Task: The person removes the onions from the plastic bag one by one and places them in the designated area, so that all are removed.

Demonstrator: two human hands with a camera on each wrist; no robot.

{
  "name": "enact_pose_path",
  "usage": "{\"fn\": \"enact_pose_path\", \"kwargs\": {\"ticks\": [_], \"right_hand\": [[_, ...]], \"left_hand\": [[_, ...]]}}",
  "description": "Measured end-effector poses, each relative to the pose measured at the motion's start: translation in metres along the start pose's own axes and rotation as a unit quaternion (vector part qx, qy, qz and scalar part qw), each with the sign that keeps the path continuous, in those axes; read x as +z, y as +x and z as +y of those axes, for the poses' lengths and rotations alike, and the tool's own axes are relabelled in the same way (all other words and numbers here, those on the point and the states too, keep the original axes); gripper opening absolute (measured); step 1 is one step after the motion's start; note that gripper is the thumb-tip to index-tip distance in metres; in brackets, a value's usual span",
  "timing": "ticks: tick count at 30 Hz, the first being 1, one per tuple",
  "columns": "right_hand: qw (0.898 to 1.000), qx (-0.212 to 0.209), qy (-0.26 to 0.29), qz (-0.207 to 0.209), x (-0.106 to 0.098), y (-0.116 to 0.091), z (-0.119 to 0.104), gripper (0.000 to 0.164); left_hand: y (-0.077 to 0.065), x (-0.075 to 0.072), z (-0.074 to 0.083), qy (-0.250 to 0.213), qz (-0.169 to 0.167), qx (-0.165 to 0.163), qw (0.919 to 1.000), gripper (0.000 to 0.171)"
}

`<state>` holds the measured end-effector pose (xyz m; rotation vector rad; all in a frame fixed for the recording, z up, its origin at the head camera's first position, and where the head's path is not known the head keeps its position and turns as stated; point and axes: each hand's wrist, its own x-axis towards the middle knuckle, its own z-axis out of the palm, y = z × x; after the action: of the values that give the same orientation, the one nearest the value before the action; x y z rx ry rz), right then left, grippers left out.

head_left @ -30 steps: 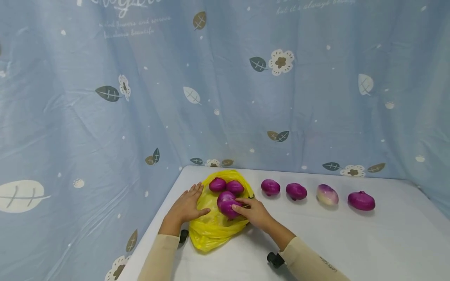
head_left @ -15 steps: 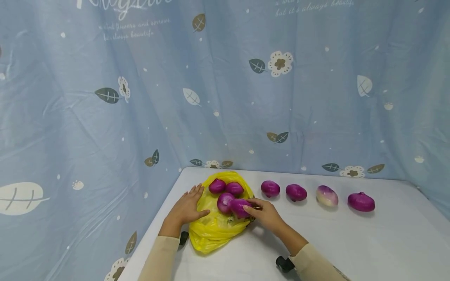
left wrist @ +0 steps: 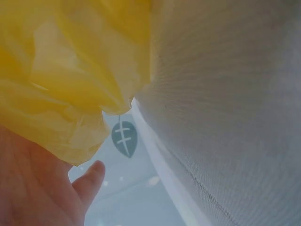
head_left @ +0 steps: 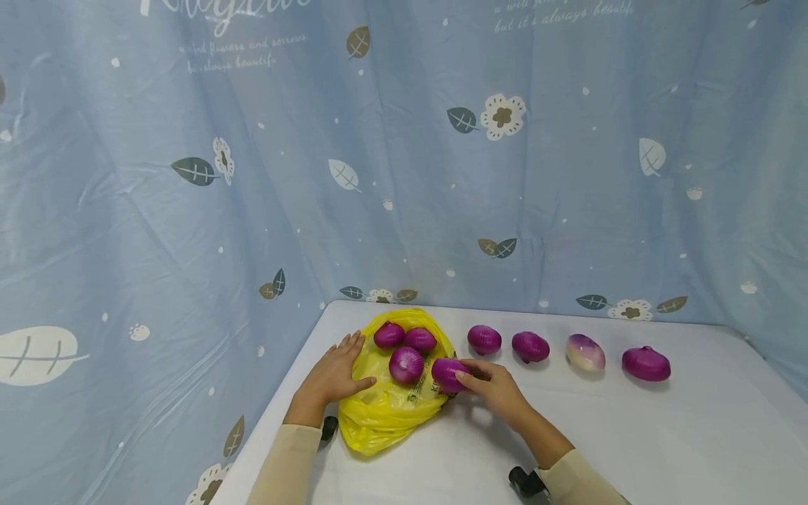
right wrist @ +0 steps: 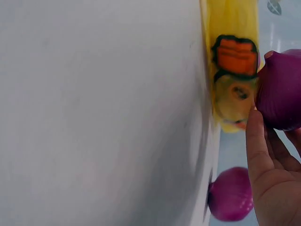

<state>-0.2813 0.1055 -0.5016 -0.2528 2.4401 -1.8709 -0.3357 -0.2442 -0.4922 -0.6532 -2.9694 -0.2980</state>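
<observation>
A yellow plastic bag [head_left: 379,421] lies spread on the table's left part, with printing on its right side. Three purple onions rest on it: one [head_left: 388,334] at the back left, another [head_left: 419,340] beside it, and a third [head_left: 406,365] nearer the middle. My right hand [head_left: 499,393] pinches a purple onion [head_left: 447,375] between thumb and fingers over the bag's right edge; the right wrist view shows this onion [right wrist: 282,89] against the fingertips. My left hand [head_left: 331,375] lies with straight fingers on the bag's left edge. In the left wrist view, bag folds [left wrist: 70,61] cover part of that hand.
To the right, a row of onions stands on the white table [head_left: 568,435]: two purple ones [head_left: 485,339] [head_left: 530,346], a pale purple-and-white one [head_left: 586,353] and a wide purple one [head_left: 647,364]. A blue patterned curtain [head_left: 404,154] hangs behind and at the left.
My right hand has moved right with the onion, drawing it away from the onion in the bag's middle to the bag's right edge. The left hand has stayed in place.
</observation>
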Motion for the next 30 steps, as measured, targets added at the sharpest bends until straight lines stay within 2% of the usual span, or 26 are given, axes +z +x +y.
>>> {"fn": "enact_pose_path", "kwargs": {"ticks": [4, 12, 24, 30], "right_hand": [[1.000, 0.014, 0.008, 0.008, -0.009, -0.002, 0.005, 0.053], [0.998, 0.009, 0.054, 0.020, -0.026, -0.003, 0.012, 0.053], [0.998, 0.044, 0.013, 0.045, -0.038, -0.007, 0.022, 0.053], [0.997, 0.053, 0.001, 0.057, -0.039, -0.007, 0.026, 0.053]], "left_hand": [[0.001, 0.002, 0.001, -0.001, -0.004, -0.005, 1.0000, 0.095], [0.007, 0.005, 0.006, 0.001, -0.004, 0.002, 1.0000, 0.095], [0.003, 0.005, 0.001, -0.004, -0.007, -0.004, 1.0000, 0.094], [-0.001, 0.002, -0.001, -0.022, 0.011, 0.010, 0.9996, 0.091]]}}
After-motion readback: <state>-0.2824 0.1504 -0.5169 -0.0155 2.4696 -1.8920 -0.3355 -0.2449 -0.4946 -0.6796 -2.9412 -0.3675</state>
